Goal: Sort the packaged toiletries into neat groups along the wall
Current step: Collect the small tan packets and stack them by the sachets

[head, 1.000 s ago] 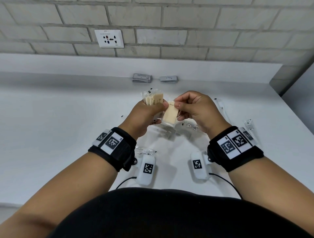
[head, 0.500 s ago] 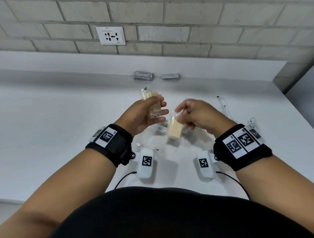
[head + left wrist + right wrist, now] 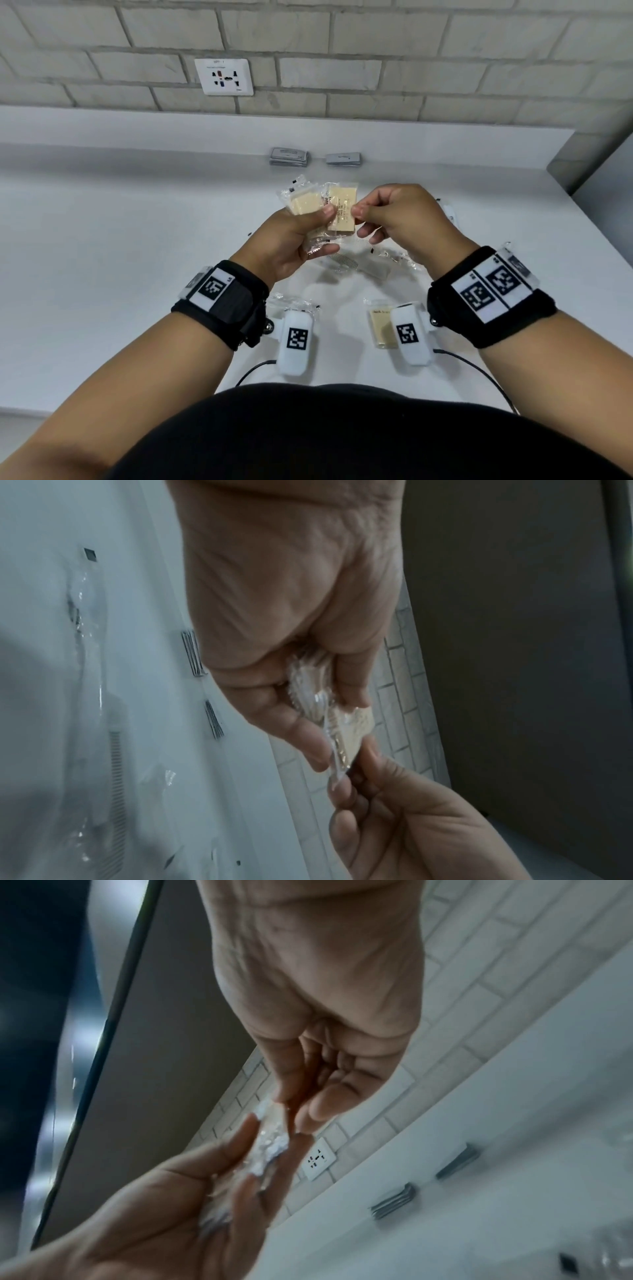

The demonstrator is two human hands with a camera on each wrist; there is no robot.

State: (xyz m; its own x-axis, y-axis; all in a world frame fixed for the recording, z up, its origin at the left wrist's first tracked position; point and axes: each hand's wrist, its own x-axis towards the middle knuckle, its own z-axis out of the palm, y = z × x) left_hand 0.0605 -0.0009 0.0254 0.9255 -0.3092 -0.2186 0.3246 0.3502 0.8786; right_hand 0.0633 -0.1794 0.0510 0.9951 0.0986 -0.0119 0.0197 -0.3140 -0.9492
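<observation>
My left hand (image 3: 317,228) grips a small stack of cream soap bars in clear wrappers (image 3: 301,202) above the white counter. My right hand (image 3: 358,212) pinches one more wrapped soap bar (image 3: 340,212) by its edge and holds it against that stack. In the left wrist view the wrappers (image 3: 320,696) sit between the left thumb and fingers, with the right fingertips (image 3: 346,783) on their end. The right wrist view shows the crinkled wrappers (image 3: 270,1142) between both hands. Two small piles of grey sachets (image 3: 288,156) (image 3: 343,158) lie against the back ledge.
On the counter (image 3: 120,257) below my hands lie a packaged comb (image 3: 356,267), another soap packet (image 3: 380,325) near my right wrist and a clear packet (image 3: 294,303) near my left. A wrapped toothbrush (image 3: 448,212) lies right. A wall socket (image 3: 224,76) sits above the ledge.
The right hand dipped to the counter, took up one soap packet and has now raised it against the stack, which the left hand kept holding.
</observation>
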